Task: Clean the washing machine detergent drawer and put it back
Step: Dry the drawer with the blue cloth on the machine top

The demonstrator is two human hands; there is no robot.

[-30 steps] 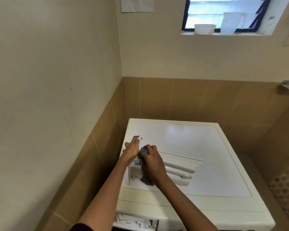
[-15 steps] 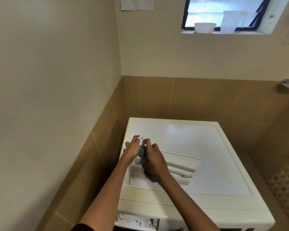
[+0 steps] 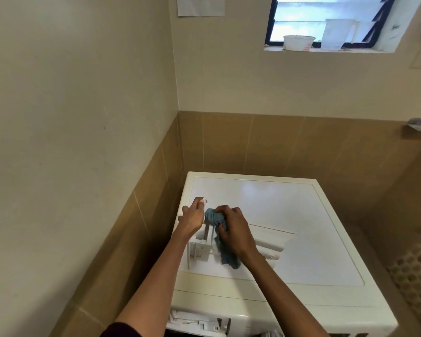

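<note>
Laundry corner w/ cream walls above & tan tiles [image 3: 229,142] below. A white washing machine [image 3: 289,215] sits in the corner, and we look down on its flat top. We have the detergent drawer [image 3: 199,248] out of the machine & lying on the top, nr the front-left corner, running along the left edge.

Our right hand [image 3: 237,235] has its fingers curled tight round a blue cloth [image 3: 214,217], w/ the bunched end pushed against the drawer's far part. The cloth's loose tail hangs under the palm & touches the top just right of the drawer.

Our left hand [image 3: 192,216] lies on the drawer's far end by the left edge, fingers reaching fwd & fairly straight, thumb out to the side. We can't tell whether it grips the plastic or only presses. The hands are just beside each other, cloth btwn them.

Below the top's front-left corner, the open drawer slot [image 3: 197,323] shows white plastic parts. On the window sill [image 3: 326,50] stand a white tub [image 3: 299,42] & a pale jug [image 3: 338,32], side by side. A sheet of paper [image 3: 201,6] is stuck on the back wall.
</note>
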